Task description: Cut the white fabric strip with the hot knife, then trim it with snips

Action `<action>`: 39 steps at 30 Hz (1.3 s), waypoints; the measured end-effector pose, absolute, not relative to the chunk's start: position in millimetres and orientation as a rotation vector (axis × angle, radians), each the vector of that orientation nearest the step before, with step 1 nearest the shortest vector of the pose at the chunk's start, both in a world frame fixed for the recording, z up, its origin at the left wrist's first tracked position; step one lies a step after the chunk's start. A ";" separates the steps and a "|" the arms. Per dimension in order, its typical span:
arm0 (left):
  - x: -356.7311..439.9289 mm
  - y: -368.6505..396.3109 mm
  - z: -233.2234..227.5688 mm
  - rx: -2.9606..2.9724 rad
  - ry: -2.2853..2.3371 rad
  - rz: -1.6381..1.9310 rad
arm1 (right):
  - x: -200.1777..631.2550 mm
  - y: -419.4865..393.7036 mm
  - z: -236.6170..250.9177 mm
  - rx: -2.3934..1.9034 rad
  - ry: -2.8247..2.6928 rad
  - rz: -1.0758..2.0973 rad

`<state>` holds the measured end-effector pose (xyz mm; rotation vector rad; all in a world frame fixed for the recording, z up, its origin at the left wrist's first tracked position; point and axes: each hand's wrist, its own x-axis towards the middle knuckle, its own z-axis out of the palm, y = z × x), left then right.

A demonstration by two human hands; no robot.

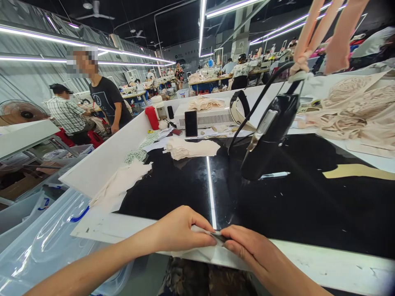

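Both hands, the left hand (179,230) and the right hand (247,248), pinch one small dark piece (218,236) at the black table's (173,185) edge.

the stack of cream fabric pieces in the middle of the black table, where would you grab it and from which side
Probably the near right corner of the stack of cream fabric pieces, coming from the person's side over the black table. The stack lies flat with loose layered edges, and that corner faces bare tabletop, while the phone and clutter crowd its far side. Both the left hand and right hand are pinching a small strip.
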<state>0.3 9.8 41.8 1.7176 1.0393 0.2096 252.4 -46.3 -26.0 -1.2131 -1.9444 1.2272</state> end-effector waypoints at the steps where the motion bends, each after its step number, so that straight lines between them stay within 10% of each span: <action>1: 0.5 9.8 41.4 1.715 1.039 0.211 | 252.5 -46.6 -24.9 -1.206 -1.950 1.230; 39: 3.5 7.6 43.5 1.707 1.015 0.169 | 248.5 -46.2 -11.6 -1.190 -2.113 1.001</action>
